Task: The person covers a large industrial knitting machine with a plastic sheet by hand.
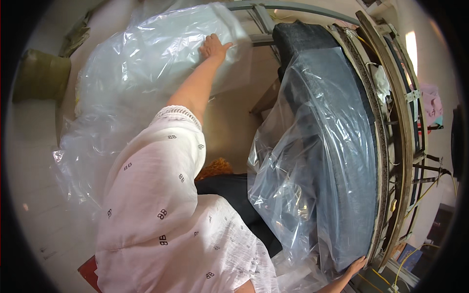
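My left hand (215,47) is stretched far forward and lies open, fingers and thumb apart, on a large sheet of clear plastic film (141,53) heaped at the left. More clear film (342,146) drapes over a long, dark padded surface (305,41) on the right and hangs in folds down its near side. At the lower right, my right hand (357,265) rests with its fingers stretched out at the near end of that padded surface, touching the film's edge. The right palm and thumb are mostly hidden.
A wood and metal frame (400,112) runs along the right, with yellow cords (403,266) near its lower end. A grey metal bar (264,19) crosses at the far side. An olive bundle (41,75) stands at the left. Pink cloth (432,105) hangs beyond the frame.
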Demonstrator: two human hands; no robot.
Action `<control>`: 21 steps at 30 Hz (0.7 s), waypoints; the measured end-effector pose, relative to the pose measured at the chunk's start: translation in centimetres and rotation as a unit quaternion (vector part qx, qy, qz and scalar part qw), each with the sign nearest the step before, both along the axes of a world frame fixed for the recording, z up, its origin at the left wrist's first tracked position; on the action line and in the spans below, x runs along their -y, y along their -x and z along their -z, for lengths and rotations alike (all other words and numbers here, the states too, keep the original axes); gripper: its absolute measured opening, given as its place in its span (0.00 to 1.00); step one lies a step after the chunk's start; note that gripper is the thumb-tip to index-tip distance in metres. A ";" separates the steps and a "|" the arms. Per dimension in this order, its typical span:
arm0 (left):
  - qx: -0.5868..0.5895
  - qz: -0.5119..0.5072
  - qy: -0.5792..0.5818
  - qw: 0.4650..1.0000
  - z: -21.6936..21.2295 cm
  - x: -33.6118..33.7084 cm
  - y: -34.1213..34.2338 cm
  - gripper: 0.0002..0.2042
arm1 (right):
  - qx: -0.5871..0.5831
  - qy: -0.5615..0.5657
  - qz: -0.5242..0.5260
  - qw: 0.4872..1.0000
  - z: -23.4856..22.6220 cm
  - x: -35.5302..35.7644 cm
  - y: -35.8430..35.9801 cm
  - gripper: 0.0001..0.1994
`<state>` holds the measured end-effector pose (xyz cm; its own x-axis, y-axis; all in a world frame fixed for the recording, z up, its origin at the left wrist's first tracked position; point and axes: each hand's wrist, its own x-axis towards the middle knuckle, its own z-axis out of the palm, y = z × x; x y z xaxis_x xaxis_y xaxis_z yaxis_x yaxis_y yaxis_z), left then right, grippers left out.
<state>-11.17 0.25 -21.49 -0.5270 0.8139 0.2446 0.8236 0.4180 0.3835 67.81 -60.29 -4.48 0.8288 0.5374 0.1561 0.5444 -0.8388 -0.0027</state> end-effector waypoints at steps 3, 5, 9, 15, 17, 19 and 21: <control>0.050 0.134 0.076 0.987 0.5 -1.5 2.4 0.13 | -0.010 0.012 0.002 1.000 -1.6 1.7 -0.5 0.28; 0.025 0.132 0.092 0.987 2.2 -2.5 6.1 0.13 | -0.031 -0.036 0.001 0.999 -2.2 0.2 0.5 0.27; 0.282 0.045 0.032 0.958 6.6 -3.7 15.7 0.11 | 0.026 -0.110 -0.052 0.992 -3.9 -3.4 5.9 0.26; 0.697 0.065 -0.220 0.680 1.7 0.8 17.2 0.08 | 0.028 -0.179 -0.140 0.973 -9.7 -6.8 12.4 0.23; 0.740 0.030 -0.201 0.642 -5.0 4.1 13.6 0.11 | -0.031 -0.239 -0.223 0.944 -11.3 -10.8 17.4 0.20; 0.594 0.073 -0.133 0.790 -10.9 8.6 7.6 0.13 | -0.109 -0.270 -0.309 0.905 -12.0 -15.1 21.3 0.19; 0.439 0.185 -0.138 0.869 -12.9 13.4 4.3 0.12 | -0.137 -0.274 -0.378 0.874 -13.5 -20.4 30.0 0.17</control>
<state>-15.49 -13.15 -8.57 -0.3242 0.9414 0.0930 0.2226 -0.0196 0.9747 37.86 -39.93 9.04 0.3161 0.8543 0.4125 0.8585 -0.0725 -0.5077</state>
